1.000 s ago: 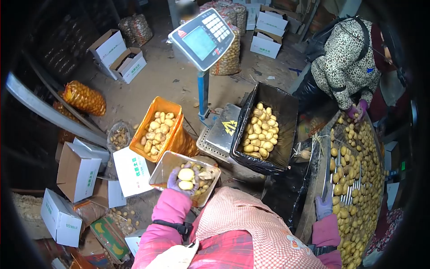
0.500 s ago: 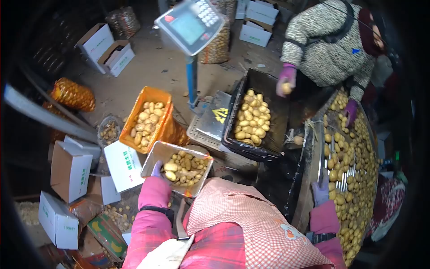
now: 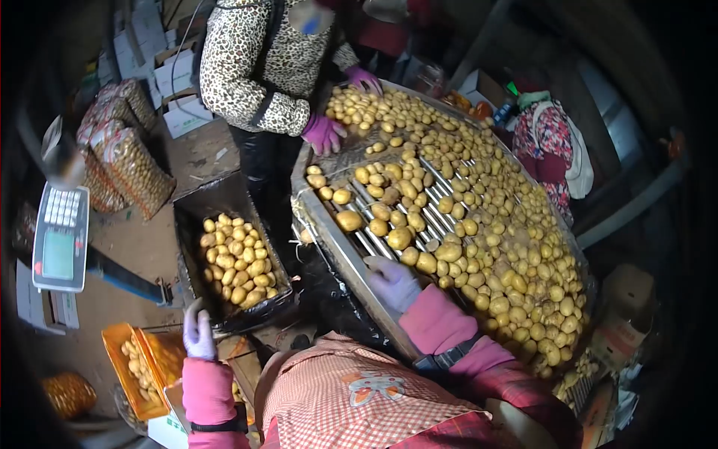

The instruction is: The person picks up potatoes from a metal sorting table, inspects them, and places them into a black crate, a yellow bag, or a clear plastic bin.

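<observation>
Potatoes fill nearly every container in this packing shed, seen from above the worker's own shoulders. At far left a digital scale (image 3: 61, 238) on its blue post tilts its display up to the worker, with net sacks of potatoes (image 3: 123, 161) stacked behind it, off the working path. Below, an orange crate (image 3: 138, 367) holds a shallow layer of potatoes and sits low beside the worker's hip, within an arm's drop.

The left hand (image 3: 198, 335), in a pale glove and pink sleeve, hangs in the air with fingers loosely spread and nothing in them, just above the near rim of a black plastic-lined bin (image 3: 224, 206). That bin, part full of graded potatoes (image 3: 235, 258), stands close against the sorting table, so a picked potato has only a short way to travel.

The right hand (image 3: 393, 283), also gloved, rests palm down on the steel rollers at the near edge of the sorting table (image 3: 321, 224), fingers relaxed and flat, not closed on anything; the closest loose potato (image 3: 410, 256) lies just beyond its fingertips. The gaps between the rollers are wide enough to let dirt fall through, it seems.

Across the table a co-worker in a leopard-print jacket (image 3: 254, 60) reaches in with purple-gloved hands (image 3: 323, 133), and another person in floral sleeves (image 3: 550, 146) stands at the far right edge.
</observation>
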